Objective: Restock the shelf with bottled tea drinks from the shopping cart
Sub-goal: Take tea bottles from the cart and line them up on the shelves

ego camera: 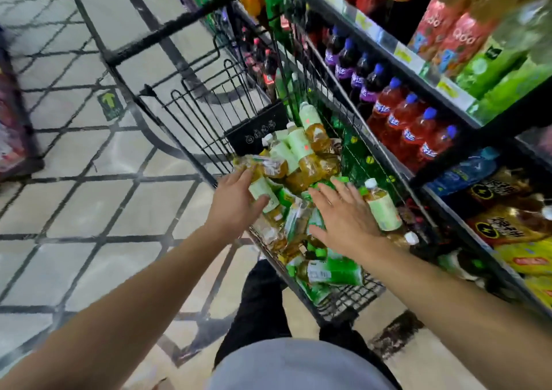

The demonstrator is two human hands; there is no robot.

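We look down into a black wire cart (209, 111) parked just beside the shelf (397, 52), and both our bare arms reach into it. The cart holds a heap of tea bottles (301, 162), amber drink with pale green labels and white or green caps, lying on their sides and crossing one another. Our left hand (236, 201) is on the near left of the heap, fingers and thumb curled round one bottle (263, 191) with a pale green label. Our right hand (343, 216) hovers flat over the middle of the pile, fingers straight and spread wide, holding nothing; we cannot tell whether the palm touches the bottles under it. Just right of it another bottle (380, 207) stands out with its white cap up. The shelf rows carry red bottles (415, 129) with blue caps, and purple-labelled ones beyond. The floor (74, 165) is pale tile with dark lines.
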